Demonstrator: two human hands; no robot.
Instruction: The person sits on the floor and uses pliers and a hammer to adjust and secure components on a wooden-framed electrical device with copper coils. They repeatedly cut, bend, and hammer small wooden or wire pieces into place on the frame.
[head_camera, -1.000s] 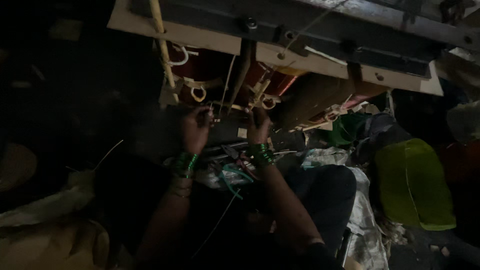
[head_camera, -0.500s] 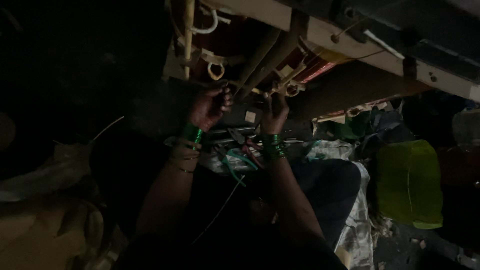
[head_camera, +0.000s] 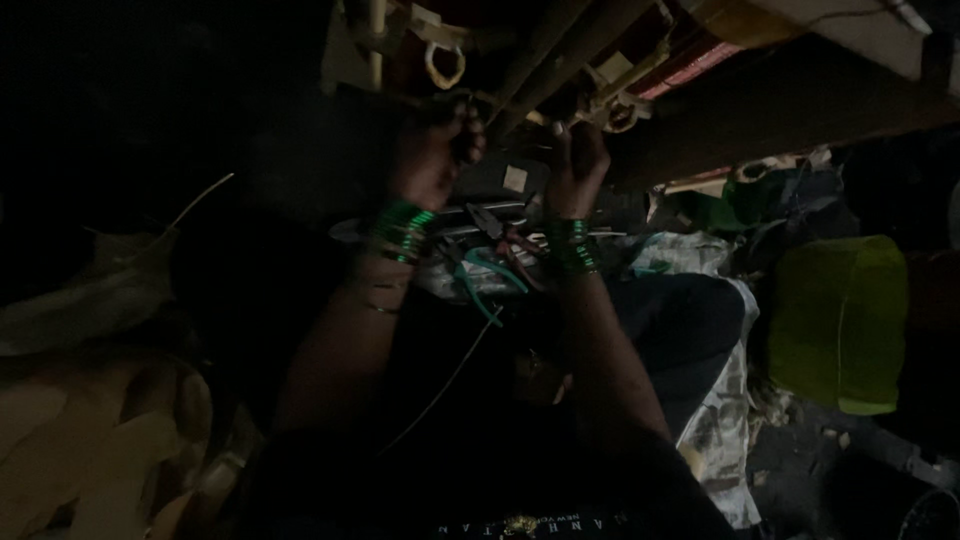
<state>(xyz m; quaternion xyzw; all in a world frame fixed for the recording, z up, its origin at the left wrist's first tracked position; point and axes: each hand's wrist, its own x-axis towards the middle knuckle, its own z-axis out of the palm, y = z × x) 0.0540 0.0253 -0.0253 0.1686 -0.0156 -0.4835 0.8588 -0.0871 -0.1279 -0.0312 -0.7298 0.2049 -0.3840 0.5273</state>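
The scene is very dark. My left hand (head_camera: 437, 150) is raised against the underside of a wooden frame (head_camera: 800, 40), its fingers curled around something small that I cannot make out. My right hand (head_camera: 577, 165) reaches up beside it to the same spot, fingers closed on a part near a pale ring (head_camera: 622, 118). Both wrists carry green bangles (head_camera: 402, 232). Below the hands lie pliers with teal handles (head_camera: 490, 270) and a second pair with reddish handles (head_camera: 520, 245).
A pale hook (head_camera: 445, 65) and cords hang from the frame. A yellow-green container (head_camera: 840, 320) stands at the right. Patterned cloth (head_camera: 720, 420) lies on the floor beside dark fabric. Pale sheets (head_camera: 70, 420) are heaped at the left.
The view has tilted down and closed in, so the frame now sits at the top edge. Both hands stay up at the same spot on the frame.
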